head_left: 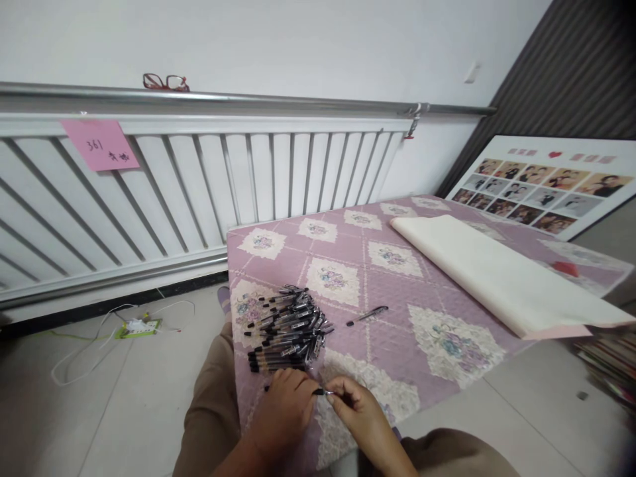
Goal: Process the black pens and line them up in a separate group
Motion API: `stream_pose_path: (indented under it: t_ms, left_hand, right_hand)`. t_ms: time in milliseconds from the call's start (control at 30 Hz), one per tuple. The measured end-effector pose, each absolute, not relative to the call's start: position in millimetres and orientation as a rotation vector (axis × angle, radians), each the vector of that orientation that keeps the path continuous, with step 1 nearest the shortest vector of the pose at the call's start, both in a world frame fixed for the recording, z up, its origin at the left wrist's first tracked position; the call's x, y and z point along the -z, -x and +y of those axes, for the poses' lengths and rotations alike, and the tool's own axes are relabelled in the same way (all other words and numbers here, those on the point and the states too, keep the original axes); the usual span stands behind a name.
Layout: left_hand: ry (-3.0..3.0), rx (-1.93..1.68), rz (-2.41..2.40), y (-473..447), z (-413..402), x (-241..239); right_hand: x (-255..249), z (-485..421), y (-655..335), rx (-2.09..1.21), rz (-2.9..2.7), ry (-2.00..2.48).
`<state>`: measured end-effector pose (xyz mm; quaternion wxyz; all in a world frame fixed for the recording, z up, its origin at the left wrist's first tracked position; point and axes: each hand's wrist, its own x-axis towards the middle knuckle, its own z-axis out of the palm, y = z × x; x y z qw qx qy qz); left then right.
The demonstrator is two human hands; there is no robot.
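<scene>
My left hand [289,403] is closed around a black pen [319,391] over the near edge of the table. The thumb and fingertips of my right hand [356,405] pinch the pen's right end; my fingers cover what exactly they grip there. Just beyond my left hand lies a heap of similar pens [291,324] with dark caps and clear barrels, most of them pointing sideways. One single pen [366,315] lies apart, to the right of the heap.
A floral purple cloth [342,248] covers the table. A large cream sheet [477,271] lies folded on its right side, near a photo board [541,185]. Behind stands a white radiator [258,172] with glasses [165,82] on its pipe. A power strip [139,327] rests on the floor.
</scene>
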<state>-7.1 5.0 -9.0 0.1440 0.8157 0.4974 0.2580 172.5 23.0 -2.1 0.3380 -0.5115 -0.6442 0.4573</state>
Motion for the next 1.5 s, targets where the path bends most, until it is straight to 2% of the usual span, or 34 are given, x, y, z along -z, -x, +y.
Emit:
stream_pose_path:
  t_ms: [700,1167,1500]
  left_hand:
    - [-2.384,-0.802,1.469,9,6,14]
    - [-2.408,-0.782,1.442,9,7,26]
    - [-2.393,-0.785,1.516,8,6,20]
  right_hand:
    - [2,23,-168,-1.022,-1.765,1.391]
    - [9,21,-161,-0.687,-2.037,1.413]
    - [3,19,-162,-0.884,-1.907,1.39]
